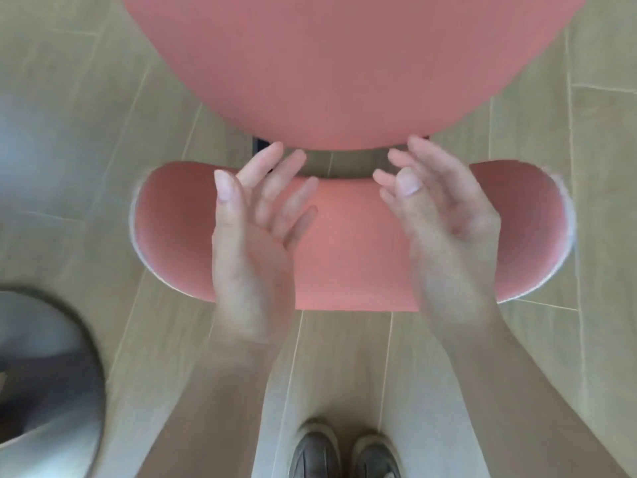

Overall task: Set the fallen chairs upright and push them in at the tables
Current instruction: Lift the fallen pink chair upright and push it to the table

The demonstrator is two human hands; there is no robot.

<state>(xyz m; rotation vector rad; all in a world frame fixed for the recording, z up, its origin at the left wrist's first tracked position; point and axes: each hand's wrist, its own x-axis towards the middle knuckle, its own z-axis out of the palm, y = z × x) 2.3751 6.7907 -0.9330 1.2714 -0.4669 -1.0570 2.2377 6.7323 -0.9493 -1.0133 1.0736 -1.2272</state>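
Observation:
I look straight down on a pink chair that stands upright. Its curved backrest (351, 243) is right below me and its round seat (344, 63) fills the top of the view. My left hand (251, 236) and my right hand (444, 229) hover just above the backrest, palms facing each other, fingers spread. Neither hand holds anything, and I cannot tell whether they touch the chair. The hands are blurred by motion. No table shows over the seat.
Beige wood-look floor planks (86, 132) lie all around the chair. A blurred grey rounded object (44, 381) sits at the lower left edge. My two shoes (344, 453) stand on the floor just behind the chair.

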